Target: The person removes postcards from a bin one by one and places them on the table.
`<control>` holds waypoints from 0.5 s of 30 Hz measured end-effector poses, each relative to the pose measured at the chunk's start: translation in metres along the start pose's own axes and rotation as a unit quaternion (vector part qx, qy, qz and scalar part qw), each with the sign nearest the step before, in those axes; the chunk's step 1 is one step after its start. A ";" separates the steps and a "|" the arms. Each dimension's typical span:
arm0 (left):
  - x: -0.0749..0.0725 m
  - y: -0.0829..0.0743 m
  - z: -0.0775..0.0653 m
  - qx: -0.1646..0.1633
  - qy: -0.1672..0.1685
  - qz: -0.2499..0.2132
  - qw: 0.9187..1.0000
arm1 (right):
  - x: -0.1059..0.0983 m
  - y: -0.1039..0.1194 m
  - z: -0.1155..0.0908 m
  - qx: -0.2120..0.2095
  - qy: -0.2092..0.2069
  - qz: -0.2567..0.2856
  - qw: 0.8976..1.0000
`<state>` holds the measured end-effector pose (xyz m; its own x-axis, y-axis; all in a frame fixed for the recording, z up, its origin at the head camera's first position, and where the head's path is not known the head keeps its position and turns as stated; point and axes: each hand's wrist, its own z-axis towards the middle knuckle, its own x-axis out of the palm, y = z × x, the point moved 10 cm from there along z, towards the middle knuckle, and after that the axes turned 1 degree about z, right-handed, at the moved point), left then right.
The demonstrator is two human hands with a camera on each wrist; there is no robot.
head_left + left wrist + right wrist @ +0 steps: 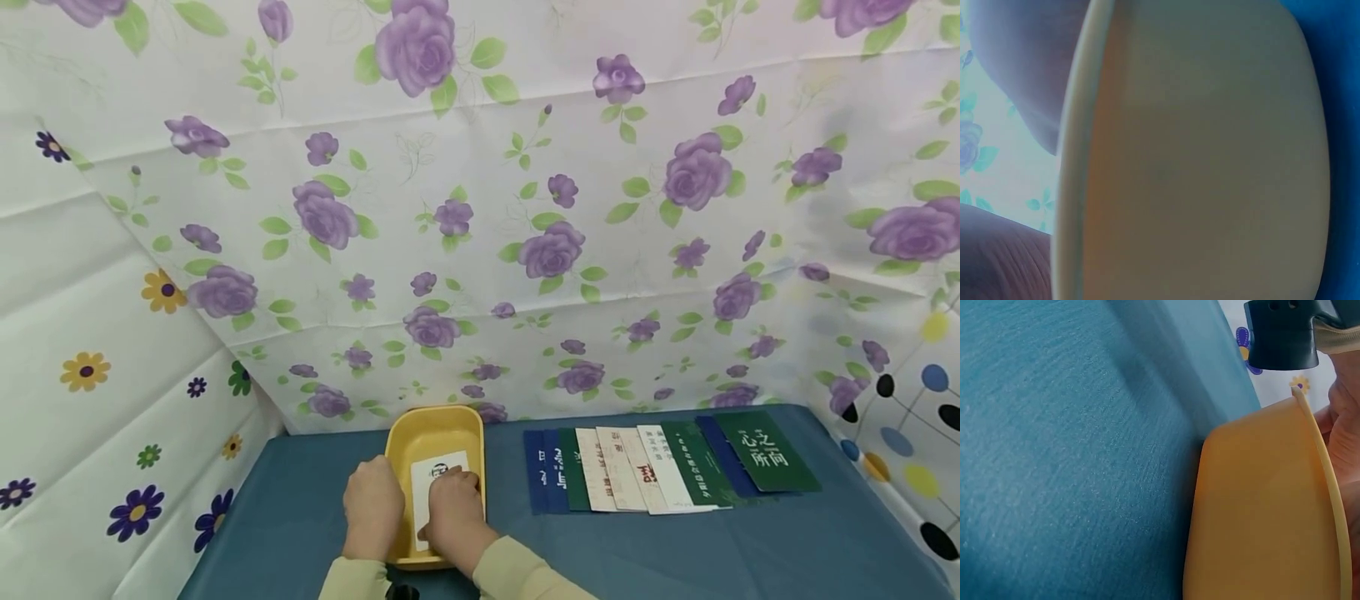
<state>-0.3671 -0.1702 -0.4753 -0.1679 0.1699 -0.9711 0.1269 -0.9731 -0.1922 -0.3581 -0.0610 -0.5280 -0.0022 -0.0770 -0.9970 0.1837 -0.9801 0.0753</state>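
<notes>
A yellow plastic tray [437, 427] with raised sides sits near the table's far edge in the head view. My left hand [372, 507] grips its left rim with curled fingers. Inside the tray lies a white card [422, 504] with dark print near its top. Over this card is my right hand [456, 512], thumb at the card's left edge and bent fingers towards its right side, pinching it. Both wrist views are filled largely by the tray's outer wall [1210, 156], which hides most of the fingers.
To the right, several overlapping cards form a row on the blue-grey tablecloth [637, 554], from a dark blue card [536, 492] to a green card [772, 458] with white characters. A flowered sheet [480, 275] rises behind the table; patterned sheets flank it.
</notes>
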 end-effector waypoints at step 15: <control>0.005 0.000 0.001 0.001 0.021 0.009 1.000 | -0.005 -0.001 0.001 0.000 -0.005 -0.029 1.000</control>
<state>-0.3691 -0.1694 -0.4798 -0.1241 0.1597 -0.9793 0.1268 -0.9763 -0.1752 -0.3593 -0.0603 -0.5228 -0.0228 -0.0218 -0.9995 0.1838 -0.9828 0.0173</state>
